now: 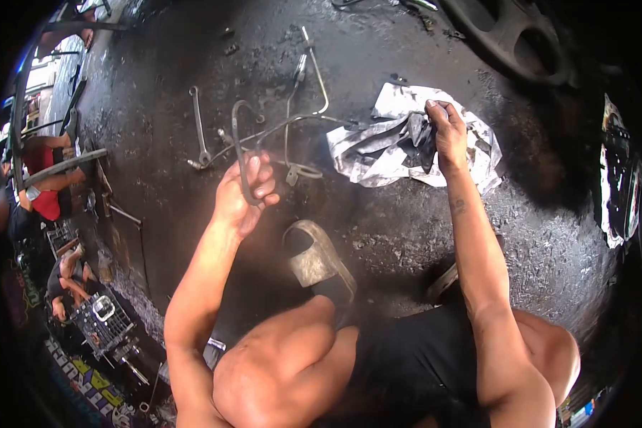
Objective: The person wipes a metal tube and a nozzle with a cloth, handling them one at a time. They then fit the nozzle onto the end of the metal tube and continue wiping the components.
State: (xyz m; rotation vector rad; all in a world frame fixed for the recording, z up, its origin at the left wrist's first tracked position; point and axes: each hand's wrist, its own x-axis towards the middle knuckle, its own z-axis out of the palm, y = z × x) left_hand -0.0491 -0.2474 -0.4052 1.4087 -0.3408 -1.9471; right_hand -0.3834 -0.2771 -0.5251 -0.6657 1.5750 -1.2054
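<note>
My left hand (248,187) is wrapped around a dark, hook-shaped hose or tube (238,128), whose curved end rises above the fingers. My right hand (449,135) pinches a dark, grease-stained fold of a white rag (364,162) spread over the black floor. Several thin metal pipes (324,84) with fittings lie between the hands and beyond them. Left of the pipes rests a combination wrench (198,123).
A worn slide sandal (310,264) is near my knees. At the upper right lies a large dark part with openings (506,36). A black-and-white object (615,175) stands at the far right. People are at the left, one bent over a metal gear housing (107,317).
</note>
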